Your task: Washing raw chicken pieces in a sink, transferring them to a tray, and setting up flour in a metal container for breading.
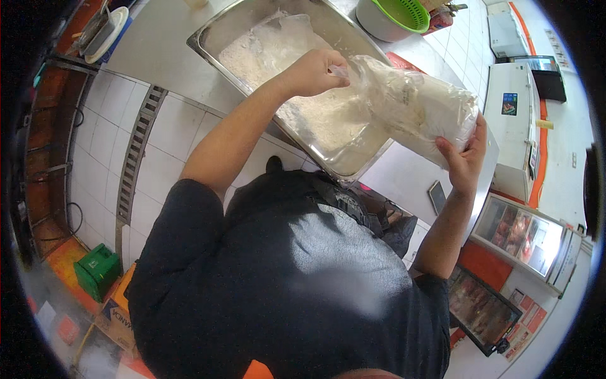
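Note:
A clear plastic bag of white powder, which looks like flour, is tilted over the right side of a steel pan. My right hand grips the bag's far right end, thumb on the near side. Its mouth points left into the pan. Above the pan my left hand is closed, with a small whitish scrap of plastic poking from the fingers. Whether that scrap joins the bag I cannot tell. Pale flour covers much of the pan's bottom, and a crumpled clear plastic sheet or bag lies at its far end.
On the steel table a phone lies near my right forearm. A white tub with a green basket stands beyond the pan. A red object is partly hidden behind the bag. White freezers line the right side.

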Demonstrator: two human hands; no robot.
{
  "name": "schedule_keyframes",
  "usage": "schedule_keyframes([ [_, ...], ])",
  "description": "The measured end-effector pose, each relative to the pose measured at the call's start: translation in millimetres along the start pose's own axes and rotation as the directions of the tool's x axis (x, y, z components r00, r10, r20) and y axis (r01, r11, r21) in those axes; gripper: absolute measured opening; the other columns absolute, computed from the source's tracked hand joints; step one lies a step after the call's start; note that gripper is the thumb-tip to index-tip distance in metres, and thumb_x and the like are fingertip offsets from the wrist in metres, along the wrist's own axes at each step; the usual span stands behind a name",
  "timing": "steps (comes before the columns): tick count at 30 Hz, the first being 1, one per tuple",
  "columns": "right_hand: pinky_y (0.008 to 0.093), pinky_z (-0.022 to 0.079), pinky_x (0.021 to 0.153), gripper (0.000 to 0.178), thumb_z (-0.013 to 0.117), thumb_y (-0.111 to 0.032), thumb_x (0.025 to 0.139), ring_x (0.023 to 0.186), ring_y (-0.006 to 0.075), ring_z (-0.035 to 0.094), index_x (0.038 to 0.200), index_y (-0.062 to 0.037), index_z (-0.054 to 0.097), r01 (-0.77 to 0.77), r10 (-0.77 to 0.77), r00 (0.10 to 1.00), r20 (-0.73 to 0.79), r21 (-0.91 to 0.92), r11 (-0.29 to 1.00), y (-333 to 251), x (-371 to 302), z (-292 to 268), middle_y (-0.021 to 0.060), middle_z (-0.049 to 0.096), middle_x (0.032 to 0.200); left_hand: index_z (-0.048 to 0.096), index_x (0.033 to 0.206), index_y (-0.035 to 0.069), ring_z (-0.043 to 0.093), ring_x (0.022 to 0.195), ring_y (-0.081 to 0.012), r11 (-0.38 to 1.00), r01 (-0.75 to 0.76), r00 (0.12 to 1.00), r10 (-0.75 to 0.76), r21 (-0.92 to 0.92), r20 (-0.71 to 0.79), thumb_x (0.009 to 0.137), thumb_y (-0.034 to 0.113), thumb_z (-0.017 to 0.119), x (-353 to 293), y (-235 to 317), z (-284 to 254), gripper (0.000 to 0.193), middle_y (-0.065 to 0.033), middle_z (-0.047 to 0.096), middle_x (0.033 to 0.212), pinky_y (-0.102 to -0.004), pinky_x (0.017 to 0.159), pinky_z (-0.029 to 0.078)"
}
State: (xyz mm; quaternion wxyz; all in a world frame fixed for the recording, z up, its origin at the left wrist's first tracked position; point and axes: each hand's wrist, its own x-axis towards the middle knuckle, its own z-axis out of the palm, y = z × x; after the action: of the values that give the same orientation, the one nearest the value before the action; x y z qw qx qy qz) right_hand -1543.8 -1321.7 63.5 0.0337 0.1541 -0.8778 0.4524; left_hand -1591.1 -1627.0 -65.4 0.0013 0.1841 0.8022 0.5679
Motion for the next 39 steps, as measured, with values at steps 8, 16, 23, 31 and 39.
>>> schedule_keyframes([
  [8,0.0325,0.044,0.090,0.076,0.074,-0.003,0.059,0.105,0.0202,0.053,0.126,-0.0034,0.039,0.045,-0.013,0.983,-0.181,0.172,0.984,-19,-8,-8,0.0092,0.053,0.114,0.058,0.074,0.004,0.056,0.074,-0.0234,0.986,-0.077,0.997,0.075,0.146,0.024,0.073,0.019,0.064,-8,8,4,0.016,-0.0105,0.058,0.075,-0.0324,0.072,0.044],
  [16,0.0328,0.040,0.092,0.079,0.078,-0.021,0.067,0.106,0.0199,0.051,0.129,-0.0018,0.033,0.042,-0.039,0.986,-0.164,0.013,0.999,-22,-17,-14,0.0103,0.052,0.113,0.065,0.073,0.009,0.056,0.078,-0.0236,0.917,-0.163,0.973,0.210,0.364,-0.094,0.076,0.024,0.063,-4,12,10,0.015,-0.0043,0.058,0.077,-0.0369,0.070,0.044],
  [23,0.0329,0.039,0.093,0.079,0.079,-0.019,0.066,0.107,0.0197,0.049,0.128,0.0006,0.033,0.129,-0.135,0.966,-0.221,-0.040,0.991,-17,-23,-25,0.0107,0.049,0.117,0.065,0.076,0.004,0.056,0.076,-0.0271,0.894,-0.208,0.956,0.271,0.398,-0.109,0.080,0.021,0.059,-3,12,13,0.018,-0.0088,0.059,0.080,-0.0367,0.068,0.044],
  [31,0.0341,0.038,0.094,0.073,0.078,-0.015,0.065,0.108,0.0210,0.048,0.124,0.0045,0.040,0.164,-0.223,0.926,-0.304,-0.209,0.964,-27,-43,-29,0.0105,0.044,0.121,0.066,0.077,0.005,0.053,0.069,-0.0267,0.881,-0.289,0.922,0.362,0.375,-0.140,0.081,0.019,0.058,-3,19,9,0.017,-0.0085,0.053,0.071,-0.0373,0.063,0.041],
  [39,0.0329,0.041,0.091,0.070,0.075,-0.008,0.068,0.106,0.0216,0.050,0.126,0.0044,0.037,0.044,-0.184,0.918,-0.352,-0.370,0.928,-41,-46,-12,0.0131,0.046,0.119,0.066,0.076,0.009,0.052,0.072,-0.0242,0.872,-0.278,0.926,0.355,0.403,-0.131,0.080,0.022,0.058,-4,12,13,0.016,-0.0059,0.051,0.070,-0.0376,0.064,0.039],
])
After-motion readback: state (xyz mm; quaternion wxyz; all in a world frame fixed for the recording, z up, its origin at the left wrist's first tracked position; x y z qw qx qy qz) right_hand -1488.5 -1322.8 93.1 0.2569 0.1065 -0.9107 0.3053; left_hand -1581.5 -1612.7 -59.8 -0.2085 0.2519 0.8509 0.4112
